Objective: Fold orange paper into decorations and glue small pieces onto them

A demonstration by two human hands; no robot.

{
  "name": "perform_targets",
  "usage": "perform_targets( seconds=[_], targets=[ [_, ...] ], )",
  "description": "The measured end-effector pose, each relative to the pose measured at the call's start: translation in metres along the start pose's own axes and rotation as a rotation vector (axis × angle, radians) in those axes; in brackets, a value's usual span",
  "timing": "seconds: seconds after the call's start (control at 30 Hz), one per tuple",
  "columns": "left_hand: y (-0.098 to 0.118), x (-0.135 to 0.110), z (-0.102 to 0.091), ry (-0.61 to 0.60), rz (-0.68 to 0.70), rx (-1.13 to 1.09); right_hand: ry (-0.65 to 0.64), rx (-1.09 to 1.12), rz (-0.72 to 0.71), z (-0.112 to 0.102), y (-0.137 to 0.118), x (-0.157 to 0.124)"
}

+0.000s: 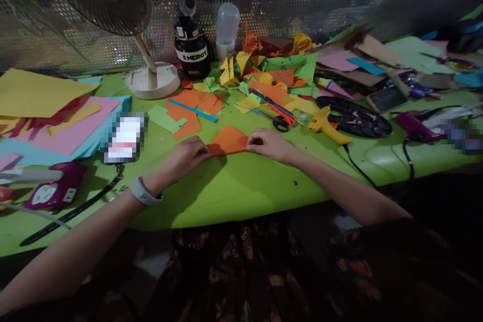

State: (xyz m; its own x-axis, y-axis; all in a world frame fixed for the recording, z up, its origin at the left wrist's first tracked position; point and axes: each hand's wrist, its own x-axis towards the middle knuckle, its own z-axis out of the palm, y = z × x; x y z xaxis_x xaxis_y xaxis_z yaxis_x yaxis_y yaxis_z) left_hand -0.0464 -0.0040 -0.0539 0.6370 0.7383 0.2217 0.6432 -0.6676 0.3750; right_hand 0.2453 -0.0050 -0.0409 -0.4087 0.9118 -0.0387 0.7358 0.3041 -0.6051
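Observation:
Between my two hands lies a folded sheet of orange paper [228,142], its straight edge toward me and its point facing away, on the green table [226,196]. My left hand [187,153], below a wrist with a pale watch band [146,192], pinches the paper's left corner. At the right corner, the fingertips of my right hand [269,144] are closed on the paper. Just beyond it are loose orange paper pieces [188,105], a blue paper strip [193,110], scissors [281,123] and a red utility knife [279,110].
A yellow glue gun [328,127] and a black tray [358,118] lie to the right. Paper sheets [41,90], a phone [126,137] and a purple power strip [58,186] are at left. A fan [153,80] and a black bottle [191,50] stand behind.

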Motion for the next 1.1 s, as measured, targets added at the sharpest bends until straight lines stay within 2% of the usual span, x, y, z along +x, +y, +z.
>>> perform_targets(
  seconds=[0.23, 0.5, 0.73, 0.8, 0.9, 0.93, 0.97, 1.03, 1.1],
  targets=[
    [-0.005, -0.014, -0.002, 0.032, 0.008, 0.079, 0.053, -0.066, -0.037, -0.001, 0.004, -0.006],
    [-0.016, -0.012, -0.003, 0.013, 0.022, 0.213, 0.086, -0.100, -0.008, -0.009, 0.021, -0.016],
    [-0.014, -0.014, -0.006, 0.013, -0.020, 0.239, 0.091, -0.102, 0.003, -0.010, 0.020, -0.018],
    [-0.008, -0.016, -0.006, 0.067, -0.046, 0.240, 0.088, -0.102, 0.021, -0.010, 0.019, -0.018],
    [0.010, -0.021, 0.000, 0.220, -0.084, 0.308, 0.078, -0.093, 0.034, -0.010, 0.019, -0.017],
    [0.019, -0.021, 0.004, 0.232, -0.041, 0.326, 0.074, -0.090, 0.030, -0.010, 0.020, -0.017],
    [0.028, -0.021, 0.009, 0.204, 0.045, 0.321, 0.072, -0.087, 0.027, -0.010, 0.020, -0.017],
    [0.044, -0.020, 0.020, 0.063, 0.195, 0.302, 0.065, -0.078, 0.034, -0.010, 0.021, -0.015],
    [0.054, -0.016, 0.030, -0.033, 0.226, 0.266, 0.052, -0.060, 0.048, -0.010, 0.022, -0.013]
  ],
)
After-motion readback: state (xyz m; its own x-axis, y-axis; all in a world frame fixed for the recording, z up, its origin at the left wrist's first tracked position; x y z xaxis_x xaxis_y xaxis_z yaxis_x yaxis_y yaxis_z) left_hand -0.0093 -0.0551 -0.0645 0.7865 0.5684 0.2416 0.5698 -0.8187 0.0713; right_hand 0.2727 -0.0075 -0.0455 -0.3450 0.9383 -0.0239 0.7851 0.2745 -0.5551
